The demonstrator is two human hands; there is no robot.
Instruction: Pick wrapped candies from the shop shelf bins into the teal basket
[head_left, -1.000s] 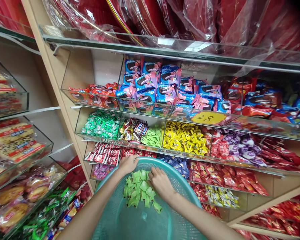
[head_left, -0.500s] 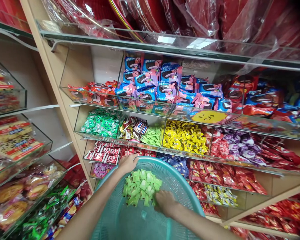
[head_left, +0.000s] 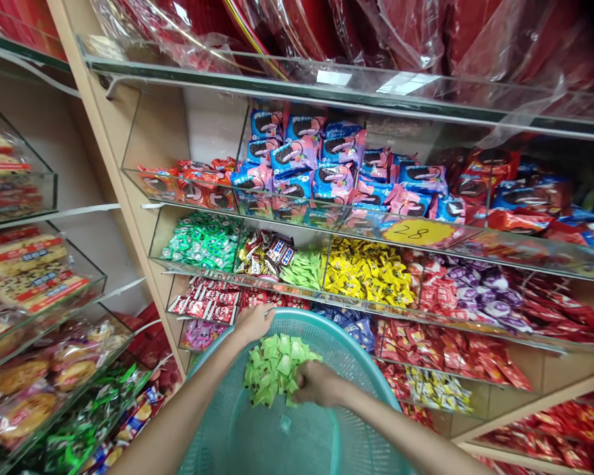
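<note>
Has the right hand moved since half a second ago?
Yes: against the yellow 28 label, the right hand has moved left and slightly up in the picture, toward the green packets.

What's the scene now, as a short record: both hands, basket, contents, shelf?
Left hand: on the far rim of the basket
Right hand: inside, at the right side of the green candies, fingers curled; whether it grips any is hidden
Basket contents: green candies heaped toward the far side
Shelf behind: yellow candies in a compartment
Price tag: yellow, reads 28
</note>
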